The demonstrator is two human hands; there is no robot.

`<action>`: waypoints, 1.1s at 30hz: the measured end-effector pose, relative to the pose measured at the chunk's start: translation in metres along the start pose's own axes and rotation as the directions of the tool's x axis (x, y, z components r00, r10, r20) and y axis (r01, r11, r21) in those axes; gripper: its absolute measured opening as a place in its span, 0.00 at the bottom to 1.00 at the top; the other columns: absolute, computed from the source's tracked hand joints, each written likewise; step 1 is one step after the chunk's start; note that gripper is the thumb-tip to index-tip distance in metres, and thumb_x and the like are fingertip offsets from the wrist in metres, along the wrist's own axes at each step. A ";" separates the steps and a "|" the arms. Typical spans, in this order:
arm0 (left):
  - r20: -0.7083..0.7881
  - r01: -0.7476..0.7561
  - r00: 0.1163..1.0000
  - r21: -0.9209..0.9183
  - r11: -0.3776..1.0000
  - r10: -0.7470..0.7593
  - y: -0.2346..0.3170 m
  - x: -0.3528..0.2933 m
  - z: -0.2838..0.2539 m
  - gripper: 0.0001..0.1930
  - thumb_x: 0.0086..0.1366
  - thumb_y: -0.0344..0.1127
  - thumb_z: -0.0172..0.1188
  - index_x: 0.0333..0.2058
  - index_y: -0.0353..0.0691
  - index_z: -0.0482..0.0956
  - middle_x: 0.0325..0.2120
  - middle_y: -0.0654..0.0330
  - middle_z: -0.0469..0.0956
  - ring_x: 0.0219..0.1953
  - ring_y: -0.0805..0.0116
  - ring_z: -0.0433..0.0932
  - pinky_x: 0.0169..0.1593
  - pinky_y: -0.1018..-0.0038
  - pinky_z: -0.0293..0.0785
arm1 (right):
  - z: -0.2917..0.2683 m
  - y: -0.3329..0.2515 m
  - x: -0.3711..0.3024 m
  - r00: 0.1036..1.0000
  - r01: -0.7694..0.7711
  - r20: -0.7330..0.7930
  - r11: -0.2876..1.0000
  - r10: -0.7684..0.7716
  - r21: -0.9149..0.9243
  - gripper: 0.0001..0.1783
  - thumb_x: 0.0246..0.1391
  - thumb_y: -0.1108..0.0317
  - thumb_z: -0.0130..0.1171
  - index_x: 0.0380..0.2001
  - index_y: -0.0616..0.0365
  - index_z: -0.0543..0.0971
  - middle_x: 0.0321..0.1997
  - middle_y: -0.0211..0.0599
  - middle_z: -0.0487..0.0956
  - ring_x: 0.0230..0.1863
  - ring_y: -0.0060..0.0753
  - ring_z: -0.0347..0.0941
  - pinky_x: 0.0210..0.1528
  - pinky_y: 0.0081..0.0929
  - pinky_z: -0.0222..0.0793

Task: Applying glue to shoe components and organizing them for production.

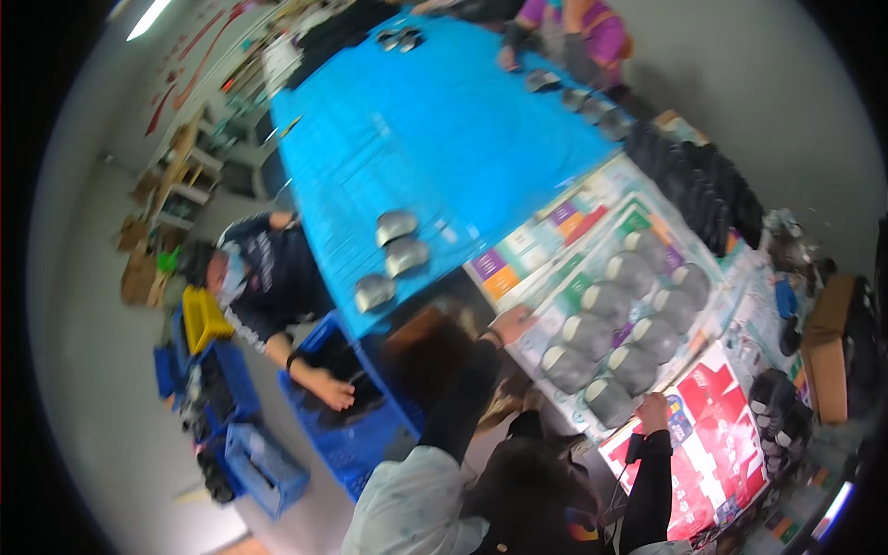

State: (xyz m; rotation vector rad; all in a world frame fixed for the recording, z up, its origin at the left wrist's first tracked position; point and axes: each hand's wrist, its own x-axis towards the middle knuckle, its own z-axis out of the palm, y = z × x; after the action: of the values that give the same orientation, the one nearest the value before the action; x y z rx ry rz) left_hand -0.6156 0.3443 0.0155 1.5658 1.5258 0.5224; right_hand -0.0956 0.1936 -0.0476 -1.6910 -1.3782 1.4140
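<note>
My left hand lies open on the near edge of a table covered with colourful printed sheets. Several grey dome-shaped shells sit there in two rows, just right of that hand. My right hand, in a black sleeve, has its fingers curled at the table edge below the nearest shell. A black object with a cord hangs by that wrist. Blur hides what the fingers hold. A brown-haired head is close beside my left arm.
Three more grey shells rest on a long blue table. A crouching person in a dark shirt reaches into a blue crate. Another person works at the far end. Black stacked pieces and a cardboard box stand at right.
</note>
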 end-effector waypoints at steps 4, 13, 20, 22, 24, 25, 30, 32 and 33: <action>0.228 -0.037 0.973 0.015 0.999 0.033 -0.011 0.021 0.009 0.29 0.73 0.53 0.55 0.59 0.32 0.73 0.50 0.41 0.80 0.52 0.45 0.79 0.55 0.61 0.73 | -0.007 0.000 -0.003 0.981 -0.148 -0.109 0.980 0.163 0.133 0.24 0.56 0.75 0.63 0.55 0.59 0.68 0.33 0.34 0.76 0.32 0.31 0.77 0.30 0.32 0.77; 0.031 0.005 0.999 -0.393 0.920 0.008 -0.002 -0.023 0.002 0.19 0.76 0.40 0.57 0.57 0.35 0.77 0.39 0.61 0.82 0.42 0.76 0.77 0.48 0.74 0.75 | 0.017 -0.085 -0.017 0.933 -0.231 -0.113 0.811 0.341 0.537 0.42 0.62 0.82 0.53 0.75 0.57 0.49 0.34 0.34 0.77 0.25 0.22 0.70 0.22 0.24 0.66; -0.063 0.009 0.996 -0.662 0.749 -0.068 -0.034 -0.083 -0.048 0.17 0.77 0.35 0.54 0.58 0.33 0.76 0.43 0.67 0.81 0.44 0.79 0.76 0.50 0.78 0.73 | 0.041 -0.155 0.051 0.980 -0.199 0.082 0.914 0.182 0.353 0.34 0.62 0.77 0.56 0.70 0.61 0.60 0.33 0.33 0.80 0.29 0.21 0.75 0.26 0.22 0.70; -0.159 0.002 0.969 -0.754 0.656 -0.187 -0.036 -0.085 -0.057 0.16 0.77 0.34 0.54 0.57 0.33 0.77 0.43 0.67 0.81 0.45 0.80 0.76 0.50 0.79 0.72 | 0.042 -0.177 0.091 0.987 -0.157 0.059 0.974 0.149 0.164 0.34 0.62 0.74 0.58 0.69 0.65 0.62 0.34 0.33 0.80 0.29 0.20 0.73 0.27 0.22 0.70; -0.207 -0.008 0.954 -0.741 0.671 -0.218 -0.052 -0.084 -0.068 0.16 0.76 0.34 0.55 0.57 0.32 0.78 0.46 0.66 0.81 0.46 0.79 0.76 0.51 0.79 0.73 | 0.061 -0.242 0.131 0.986 -0.119 0.135 0.983 0.100 0.140 0.34 0.62 0.71 0.61 0.68 0.67 0.63 0.34 0.34 0.80 0.29 0.20 0.72 0.28 0.21 0.70; -0.270 -0.055 0.932 -0.767 0.639 -0.243 -0.055 -0.074 -0.068 0.16 0.76 0.33 0.55 0.57 0.32 0.78 0.46 0.66 0.81 0.47 0.79 0.76 0.52 0.79 0.73 | 0.059 -0.246 0.158 0.988 -0.092 0.131 0.994 0.083 0.059 0.34 0.62 0.70 0.61 0.69 0.66 0.63 0.38 0.37 0.81 0.32 0.22 0.75 0.30 0.23 0.72; -0.448 -0.167 0.815 -0.788 0.593 -0.367 -0.078 -0.040 -0.082 0.17 0.75 0.31 0.55 0.58 0.31 0.77 0.48 0.66 0.81 0.49 0.78 0.76 0.55 0.79 0.71 | 0.098 -0.310 0.290 0.953 0.037 0.304 0.998 -0.019 -0.052 0.31 0.64 0.64 0.62 0.66 0.65 0.68 0.34 0.38 0.80 0.30 0.22 0.74 0.28 0.24 0.72; -0.517 -0.235 0.749 -0.793 0.562 -0.415 -0.092 -0.026 -0.090 0.16 0.75 0.31 0.55 0.58 0.32 0.77 0.45 0.65 0.81 0.44 0.79 0.77 0.49 0.79 0.73 | 0.126 -0.348 0.332 0.927 0.179 0.359 0.970 -0.111 -0.162 0.28 0.64 0.64 0.62 0.64 0.64 0.71 0.34 0.37 0.80 0.30 0.22 0.74 0.28 0.24 0.72; -0.526 -0.253 0.742 -0.794 0.553 -0.415 -0.094 -0.012 -0.094 0.16 0.75 0.31 0.56 0.57 0.32 0.77 0.45 0.65 0.82 0.43 0.79 0.77 0.48 0.80 0.73 | 0.128 -0.353 0.363 0.897 0.311 0.391 0.924 -0.208 -0.221 0.27 0.64 0.64 0.62 0.63 0.63 0.72 0.35 0.37 0.81 0.29 0.21 0.74 0.28 0.24 0.72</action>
State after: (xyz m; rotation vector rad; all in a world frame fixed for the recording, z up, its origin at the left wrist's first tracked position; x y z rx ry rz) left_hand -0.7473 0.3483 -0.0064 0.4931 1.4434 1.6377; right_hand -0.3673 0.6202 0.0815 -1.3716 -2.0119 1.4735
